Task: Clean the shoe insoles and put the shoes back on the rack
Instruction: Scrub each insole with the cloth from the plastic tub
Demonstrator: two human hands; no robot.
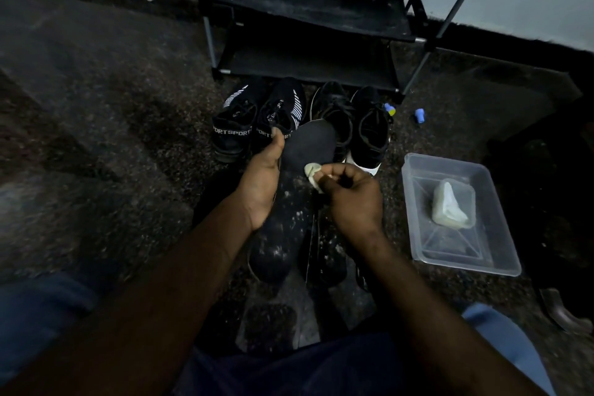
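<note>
Left grip [262,177]: my fingers and thumb are curled round the left edge of the insole [308,146], thumb tip up, palm turned in toward it.
Right grip [350,199]: closed to a pinch, with fingertips and thumb nipping a small pale cloth [313,172]; my knuckles face up.
Insole: it sits between my two grips, long and dark, with its rounded far end pointing toward the shoes. The far half looks plain and dark, and the near half is flecked with pale specks. I cannot tell whether the near end touches the floor [112,106].
Cloth: it is bunched up and sticks out past my right fingertips. It touches the insole's right edge about midway along, just across from my left grip.
Beside the insole: another dark flecked piece [324,254] lies to its right, under my right wrist; I cannot tell if it is an insole or a shoe.
Striped shoes [283,112]: a black pair with white stripes and lettered heel bands stands on the floor just beyond my left grip, heels toward me.
Laced shoes [369,128]: a black pair with a white sole edge stands just right of the striped pair.
Rack [308,10]: black shelves on grey poles, standing behind both pairs against the wall.
Tray [501,235]: clear plastic, on the floor to my right, with a pale wad [453,206] lying in it.
Blue bits [419,115]: two small pieces on the floor near the rack's right foot.
</note>
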